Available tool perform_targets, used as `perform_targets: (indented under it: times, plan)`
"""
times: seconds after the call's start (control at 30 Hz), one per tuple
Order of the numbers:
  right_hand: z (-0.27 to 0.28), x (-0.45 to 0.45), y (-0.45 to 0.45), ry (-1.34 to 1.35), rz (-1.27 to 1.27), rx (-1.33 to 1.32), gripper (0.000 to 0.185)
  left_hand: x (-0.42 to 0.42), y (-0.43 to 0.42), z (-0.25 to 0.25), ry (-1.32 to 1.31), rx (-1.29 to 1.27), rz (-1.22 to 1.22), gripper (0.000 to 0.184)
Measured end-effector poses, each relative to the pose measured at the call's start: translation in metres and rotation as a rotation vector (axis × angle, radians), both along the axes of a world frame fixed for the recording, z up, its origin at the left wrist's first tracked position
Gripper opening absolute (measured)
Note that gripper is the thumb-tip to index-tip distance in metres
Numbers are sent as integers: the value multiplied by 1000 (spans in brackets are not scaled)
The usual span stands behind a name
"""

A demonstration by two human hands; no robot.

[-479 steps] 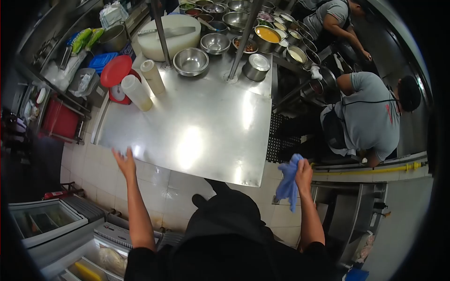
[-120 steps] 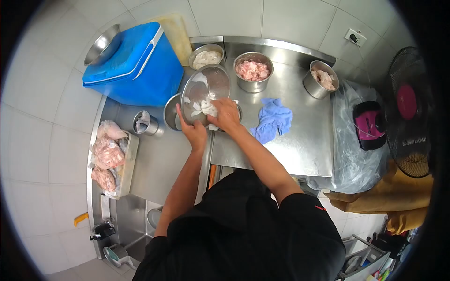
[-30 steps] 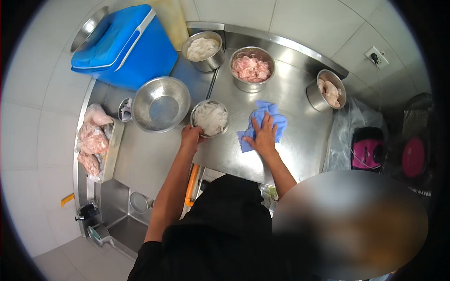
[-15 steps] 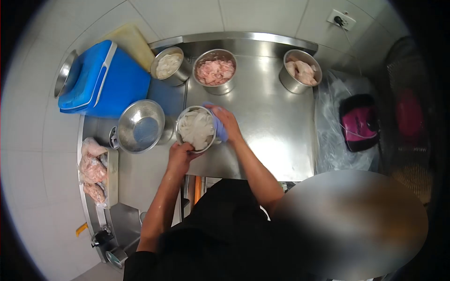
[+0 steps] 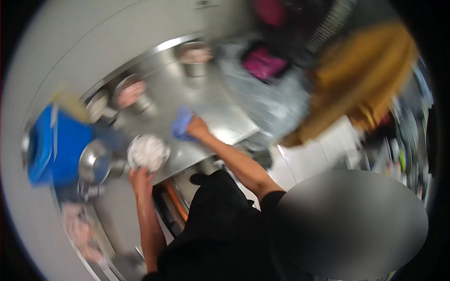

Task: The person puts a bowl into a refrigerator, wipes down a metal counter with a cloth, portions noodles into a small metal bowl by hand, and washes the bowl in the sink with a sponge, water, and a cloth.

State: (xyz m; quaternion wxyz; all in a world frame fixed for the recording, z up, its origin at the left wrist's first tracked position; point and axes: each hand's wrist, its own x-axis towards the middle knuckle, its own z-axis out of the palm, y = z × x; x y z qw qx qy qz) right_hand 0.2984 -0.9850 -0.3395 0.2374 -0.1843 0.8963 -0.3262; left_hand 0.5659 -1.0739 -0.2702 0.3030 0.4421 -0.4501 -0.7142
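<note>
A round metal container (image 5: 149, 152) full of pale whitish pieces is near the front edge of the steel counter. My left hand (image 5: 142, 179) grips its near rim, fingers closed on it. My right hand (image 5: 198, 128) is apart from the container, to its right over the counter, closed on a bluish-purple cloth (image 5: 182, 124). Motion blur smears the picture, so I cannot make out what the whitish pieces are.
Behind are metal containers of pink meat (image 5: 131, 93), pale contents (image 5: 98, 107) and meat (image 5: 196, 55). A metal bowl (image 5: 95, 161) and blue cooler (image 5: 61, 145) stand left. Bagged meat (image 5: 79, 229) lies lower left. Plastic sheeting (image 5: 267, 105) hangs by the counter's right end.
My head view has turned to the right. My right hand has come away from the container with the cloth, moving right. My left hand stays on the container's rim.
</note>
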Motion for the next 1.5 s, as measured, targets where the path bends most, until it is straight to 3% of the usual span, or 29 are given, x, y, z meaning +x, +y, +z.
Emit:
perform_targets:
  times: [0.03,0.07,0.1,0.13,0.17,0.23,0.33,0.53,0.63,0.67,0.7,0.73,0.83,0.9,0.93,0.97,1.0,1.07,1.1,1.13,1.17,1.23,1.27,1.3,1.4,1.43,1.47,1.5]
  plan:
    - [9,19,34,486,-10,-46,39,-1,18,2,-27,18,-61,47]
    - [4,26,62,631,-90,-360,38,7,29,-16,2,28,-93,51]
    - [30,49,101,490,-35,-369,37,7,50,-17,-4,64,-138,49]
    - [68,67,136,-11,-49,-406,33,14,66,-30,-55,100,-216,47]
    - [62,83,160,-282,-21,-407,34,7,81,-41,-88,123,-278,45]
    - [46,114,205,-48,113,-488,33,-4,143,-18,-101,131,-381,37]
    - [21,137,283,127,-127,-245,29,-16,207,-50,-202,121,-598,23]
    - [14,146,450,-43,-343,-82,28,-39,338,-31,-182,118,-1026,17]
    - [28,170,531,-110,-698,-333,21,-61,382,-34,-160,97,-1267,14]
    - [32,174,558,-185,-853,-433,17,-69,403,-25,-2,244,-1304,16]
    - [38,173,588,-193,-983,-475,13,-79,425,-18,155,392,-1333,19]
    - [43,173,617,-213,-1116,-518,10,-87,444,-15,185,262,-1385,33]
    - [36,152,721,-145,-1370,-679,9,-123,492,-37,124,83,-1360,38]
    - [18,133,805,-37,-1432,-671,6,-141,510,-68,-35,67,-1339,42]
    - [42,130,837,17,-1487,-528,6,-144,516,-82,-133,49,-1317,43]
    - [34,122,877,131,-1546,-422,7,-144,518,-106,-260,3,-1294,43]
    - [43,117,912,152,-1560,-480,9,-142,514,-139,-386,-49,-1268,43]
    - [42,102,989,255,-1660,-342,7,-126,480,-254,-632,-482,-1351,42]
    - [31,100,1027,298,-1696,-273,6,-102,470,-272,-666,-434,-1375,41]
    - [24,99,1056,285,-1801,-386,7,-81,471,-278,-701,-373,-1397,40]
    - [26,91,1083,289,-1888,-500,10,-64,487,-249,-816,-297,-1413,37]
    - [41,78,1120,234,-2086,-476,18,-42,503,-218,-925,-204,-1406,35]
    - [36,71,1142,240,-2134,-416,21,-30,503,-213,-967,-84,-1304,33]
    - [28,63,1160,288,-2178,-548,20,-14,500,-207,-1009,34,-1196,30]
    - [-46,44,1243,531,-1961,-837,23,21,474,-247,-1040,116,-986,26]
    - [-77,32,1290,538,-1922,-715,26,22,473,-243,-1030,93,-1046,24]
    - [-187,1,1395,649,-1718,-19,31,27,476,-233,-1017,70,-1080,23]
    - [-101,-1,1328,468,-1788,-101,38,28,484,-218,-1034,89,-966,20]
